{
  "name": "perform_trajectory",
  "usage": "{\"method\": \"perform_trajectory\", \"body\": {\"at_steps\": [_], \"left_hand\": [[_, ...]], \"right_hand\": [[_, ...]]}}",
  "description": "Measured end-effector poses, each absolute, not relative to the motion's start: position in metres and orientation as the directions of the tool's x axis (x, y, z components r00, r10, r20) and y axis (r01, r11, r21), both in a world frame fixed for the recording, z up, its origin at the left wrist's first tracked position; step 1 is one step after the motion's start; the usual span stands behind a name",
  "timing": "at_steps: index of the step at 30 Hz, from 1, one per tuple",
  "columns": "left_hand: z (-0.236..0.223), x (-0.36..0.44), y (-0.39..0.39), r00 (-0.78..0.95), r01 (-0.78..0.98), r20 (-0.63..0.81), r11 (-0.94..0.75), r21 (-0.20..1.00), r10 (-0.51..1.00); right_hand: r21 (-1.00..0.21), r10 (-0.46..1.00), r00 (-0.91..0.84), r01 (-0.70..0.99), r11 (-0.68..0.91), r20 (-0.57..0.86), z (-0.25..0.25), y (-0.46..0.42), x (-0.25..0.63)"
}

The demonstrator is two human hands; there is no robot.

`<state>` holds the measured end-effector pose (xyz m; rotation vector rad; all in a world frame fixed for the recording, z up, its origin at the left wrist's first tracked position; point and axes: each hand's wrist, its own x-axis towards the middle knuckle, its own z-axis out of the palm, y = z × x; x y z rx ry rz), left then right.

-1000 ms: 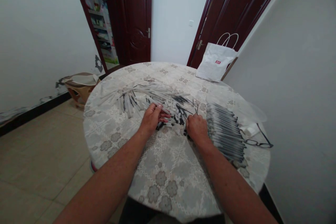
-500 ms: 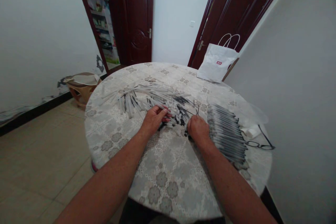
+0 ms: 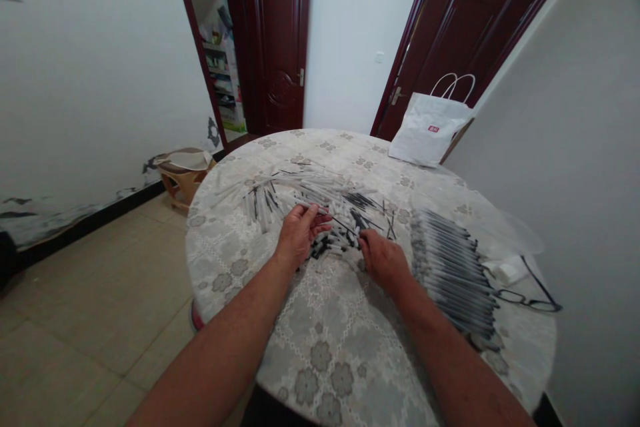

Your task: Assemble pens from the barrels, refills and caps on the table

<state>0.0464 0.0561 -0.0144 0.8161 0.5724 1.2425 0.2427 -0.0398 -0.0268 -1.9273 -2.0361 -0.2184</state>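
My left hand (image 3: 299,232) pinches a translucent white pen barrel (image 3: 304,205) between thumb and forefinger, its other fingers spread. Closed at the fingertips, my right hand (image 3: 383,255) grips one end of a thin black pen refill (image 3: 344,223). The refill slants up toward the barrel's right end; whether its tip is inside, I cannot tell. Beneath and beyond both hands lies a loose pile of white barrels (image 3: 300,180) and small black pieces (image 3: 320,247). Several dark refills (image 3: 360,200) lie bunched just behind my right hand.
To the right, a tight row of black-and-white pens (image 3: 453,270) lies on the patterned tablecloth (image 3: 320,320). Beside it are eyeglasses (image 3: 530,300) and a small white item (image 3: 509,269). A white paper bag (image 3: 430,130) stands at the back right. A wooden stool (image 3: 185,180) is left of the table.
My right hand has lifted from the table by the pile and now holds a refill up to the barrel in my left hand. The camera view has shifted, moving the scene rightward and down.
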Motion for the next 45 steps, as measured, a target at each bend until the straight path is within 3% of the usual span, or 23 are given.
{"method": "perform_trajectory", "body": {"at_steps": [12,18,21,25,28,30,32,34,36,38,41,45], "left_hand": [[-0.014,0.047,0.053,0.27,-0.521,0.071,0.083,0.849,0.96],[-0.015,0.049,0.05,0.319,-0.501,0.065,0.109,0.859,0.946],[-0.015,0.051,0.044,0.437,-0.462,0.043,0.183,0.868,0.898],[-0.015,0.053,0.034,0.662,-0.367,0.024,0.297,0.882,0.749],[-0.014,0.053,0.029,0.743,-0.336,0.013,0.356,0.872,0.669],[-0.013,0.053,0.028,0.758,-0.339,-0.004,0.398,0.853,0.653],[-0.011,0.052,0.029,0.731,-0.386,-0.009,0.425,0.819,0.682],[-0.008,0.049,0.034,0.662,-0.475,-0.007,0.427,0.769,0.749],[-0.007,0.046,0.04,0.572,-0.567,-0.016,0.41,0.714,0.82],[-0.007,0.043,0.046,0.499,-0.63,-0.036,0.391,0.671,0.866],[-0.008,0.042,0.05,0.451,-0.655,-0.063,0.378,0.654,0.89],[-0.008,0.044,0.049,0.448,-0.628,-0.073,0.372,0.684,0.891]], "right_hand": [[-0.132,0.957,0.004,0.991,0.036,0.291,-0.022,-0.042,0.244],[-0.358,0.891,-0.018,0.912,0.2,0.453,-0.018,-0.049,0.244],[-0.58,0.892,0.065,0.78,0.234,0.447,-0.014,-0.053,0.239],[-0.895,0.942,0.155,0.389,0.218,0.297,-0.015,-0.056,0.231],[-0.975,0.973,0.125,0.135,0.176,0.193,-0.019,-0.055,0.227],[-0.985,0.977,0.127,0.06,0.165,0.171,-0.021,-0.054,0.227],[-0.981,0.967,0.177,0.095,0.171,0.186,-0.02,-0.053,0.228],[-0.941,0.935,0.246,0.288,0.179,0.254,-0.018,-0.052,0.233],[-0.797,0.905,0.236,0.583,0.159,0.353,-0.015,-0.052,0.24],[-0.568,0.918,0.133,0.815,0.113,0.373,-0.012,-0.051,0.249],[-0.289,0.979,0.013,0.956,0.047,0.203,-0.008,-0.052,0.262],[-0.133,0.998,-0.055,0.99,0.051,-0.027,-0.002,-0.058,0.273]]}}
